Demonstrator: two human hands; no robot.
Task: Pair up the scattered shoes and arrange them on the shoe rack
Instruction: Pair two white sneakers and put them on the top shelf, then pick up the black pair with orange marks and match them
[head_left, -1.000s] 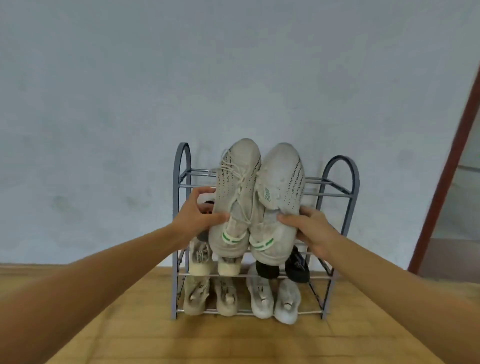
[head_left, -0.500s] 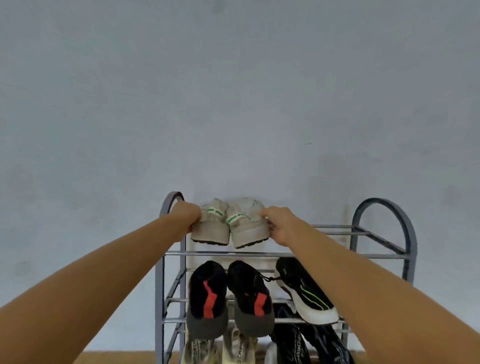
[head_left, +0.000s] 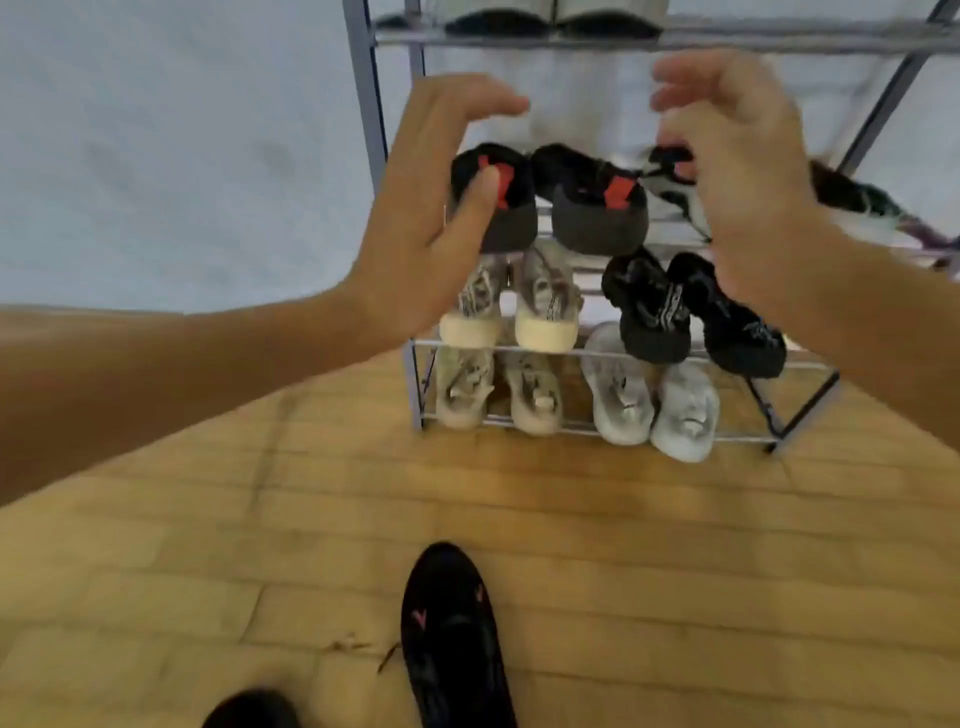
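The grey metal shoe rack (head_left: 370, 130) stands against the wall. On its top shelf the white pair with green stripes (head_left: 553, 18) shows only its soles. Below sit a black pair with red tabs (head_left: 597, 208) and a black-and-white shoe (head_left: 670, 187), partly hidden behind my right hand. Lower down are a beige pair (head_left: 545, 306), a black pair (head_left: 654, 306), a tan pair (head_left: 530, 395) and a light grey pair (head_left: 623, 400). My left hand (head_left: 436, 218) and my right hand (head_left: 748, 176) hover in front of the rack, fingers loosely curved, holding nothing.
Wooden plank floor (head_left: 675, 545) spreads in front of the rack. A black shoe with pink marks (head_left: 452, 634) is on the floor near the bottom edge, and a second dark shoe toe (head_left: 249, 709) shows at the lower left. A pale wall (head_left: 156, 156) is behind.
Both hands let go of the white green-striped pair, which now rests on the top shelf. The hands drew back and down, and my view tilted toward the floor.
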